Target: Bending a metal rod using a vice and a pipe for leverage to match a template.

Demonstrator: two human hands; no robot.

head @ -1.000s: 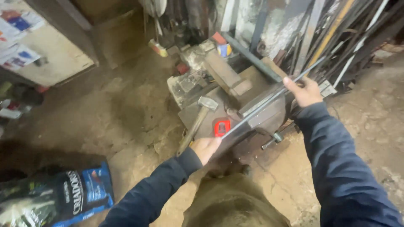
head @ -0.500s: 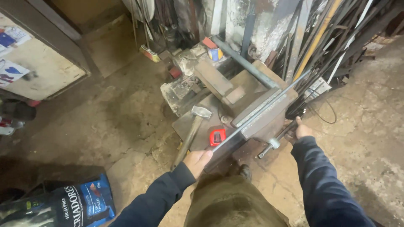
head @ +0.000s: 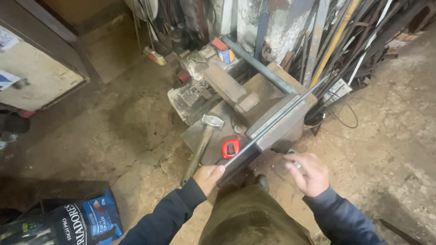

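Steel flat bar (head: 272, 122), long and dark, sits clamped on edge in the vise (head: 277, 124). I judge it heavy-ish, stiff, w/ hard edges and maybe oily, so best taken near the free end, fingers wrapped round the flat faces, not the edge.

My left hand (head: 210, 176) has its grip closed on the bar's near end, thumb on top, approx. where it sticks out past the vise. My right hand (head: 306, 172) has its grip curled narrow round the vise handle (head: 290, 156) below the jaws; I can't tell how tight, fingers hide the metal.

Just left of the bar a red tape measure (head: 230, 148) lies on the steel bench (head: 200, 131); beside it a hammer (head: 202, 140), its wood handle hanging off the edge. Far end of the bar points at the rod stack (head: 345, 41) against the wall. A blue bag (head: 81, 220) lies on the concrete floor (head: 113, 122), well apart.
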